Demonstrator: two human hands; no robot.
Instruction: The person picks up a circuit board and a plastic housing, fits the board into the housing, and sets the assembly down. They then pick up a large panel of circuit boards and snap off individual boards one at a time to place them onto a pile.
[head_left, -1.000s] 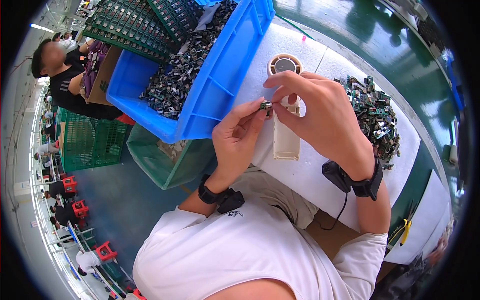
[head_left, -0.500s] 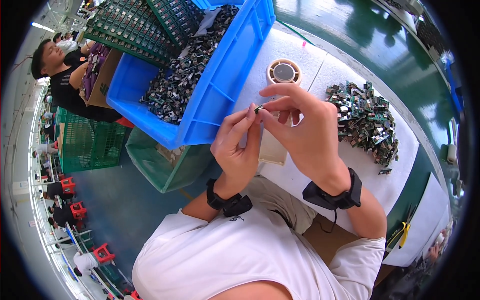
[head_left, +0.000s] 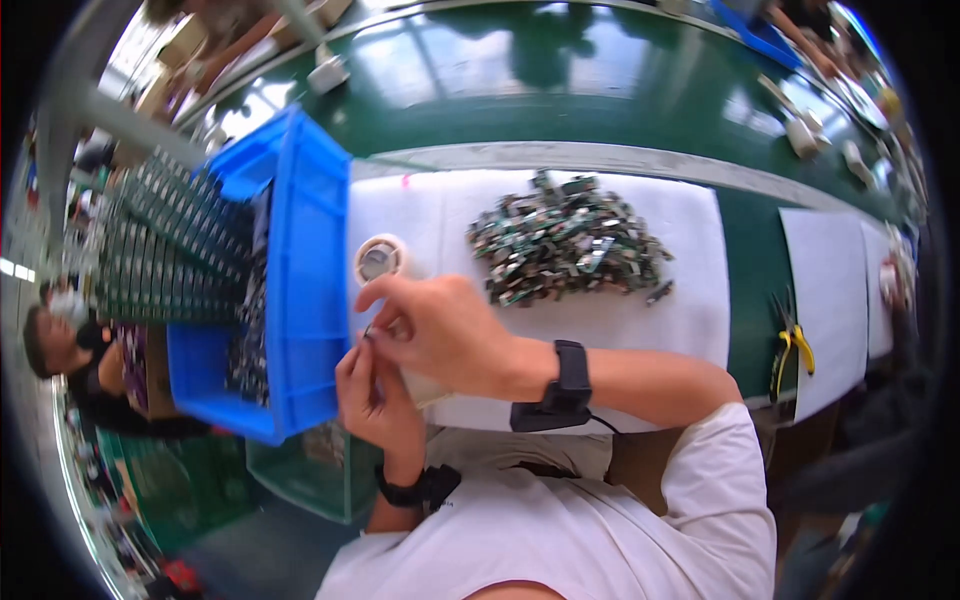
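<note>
small part (head_left: 366,333): tiny dark bit, pinched between both hands just over the white mat's edge, too small to make out
left hand (head_left: 375,400): fingers closed around it from below
right hand (head_left: 435,330): fingertips pinching it from above
blue bin (head_left: 305,290): right beside, full of parts
tape roll (head_left: 380,258): just behind the hands
parts pile (head_left: 565,240): farther out on the mat

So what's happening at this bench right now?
A person holds a tiny part between both hands, the left hand and right hand pinching it together beside a blue bin of small components. A heap of small circuit boards and a tape roll lie on the white mat.
</note>
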